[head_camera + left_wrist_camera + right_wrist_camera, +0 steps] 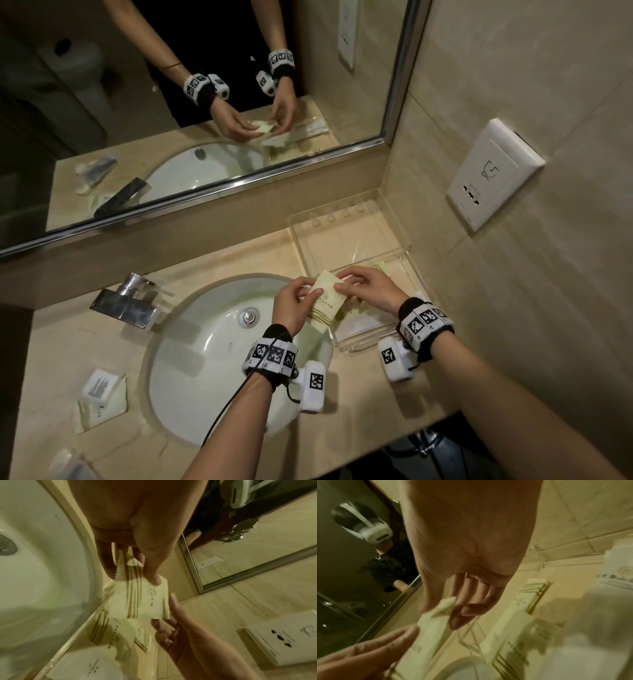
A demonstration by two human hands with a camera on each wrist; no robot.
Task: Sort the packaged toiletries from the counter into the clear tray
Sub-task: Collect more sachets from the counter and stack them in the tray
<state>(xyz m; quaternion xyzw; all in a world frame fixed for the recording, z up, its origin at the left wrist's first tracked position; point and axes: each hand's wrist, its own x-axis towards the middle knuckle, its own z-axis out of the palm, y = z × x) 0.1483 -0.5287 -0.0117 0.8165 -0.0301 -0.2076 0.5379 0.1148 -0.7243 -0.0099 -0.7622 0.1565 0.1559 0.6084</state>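
Beige bathroom counter [102, 342] with a white sink [205, 359]. At frame centre, the left hand [294, 308] and right hand [370, 287] both pinch a cream striped packet [327, 301], beside the clear tray [346, 236] holding other packets [359, 325].

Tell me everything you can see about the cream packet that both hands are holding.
The cream packet is a flat, paper-like sachet with brown stripes near one end, a small emblem and printed text too small to read. One end has a zigzag edge. It is held in the air, tilted, over the sink's edge beside the clear tray. The left hand and right hand pinch its opposite ends.
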